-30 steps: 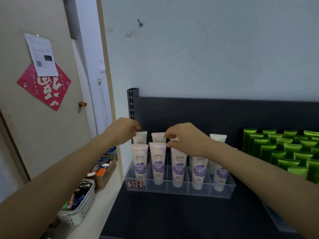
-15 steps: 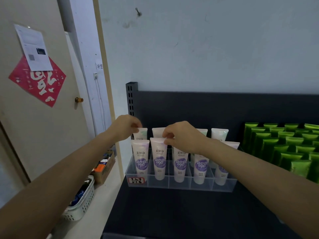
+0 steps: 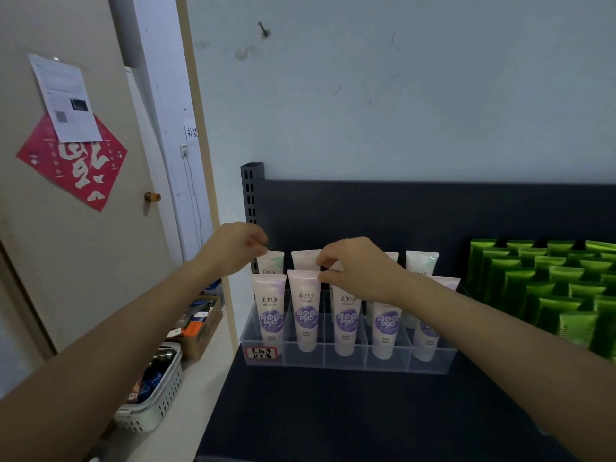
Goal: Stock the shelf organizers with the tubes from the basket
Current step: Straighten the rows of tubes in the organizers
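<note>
The tubes [image 3: 305,315] stand cap-down in the clear organizer [image 3: 386,366] — light, soft-walled, probably slick, so I'd take them by the stiff crimped tops. My right hand [image 3: 356,266] pinches the third front tube [image 3: 346,315]; my left hand [image 3: 238,245] pinches the back-left tube [image 3: 274,263]. The basket [image 3: 160,408] sits lower left — well apart.

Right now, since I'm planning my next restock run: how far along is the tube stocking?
Done: five front tubes stand in the clear organizer. In hand: left hand pinches the back-left tube, right hand the third front tube. Left: the basket holds items; tubes unconfirmed.
</note>
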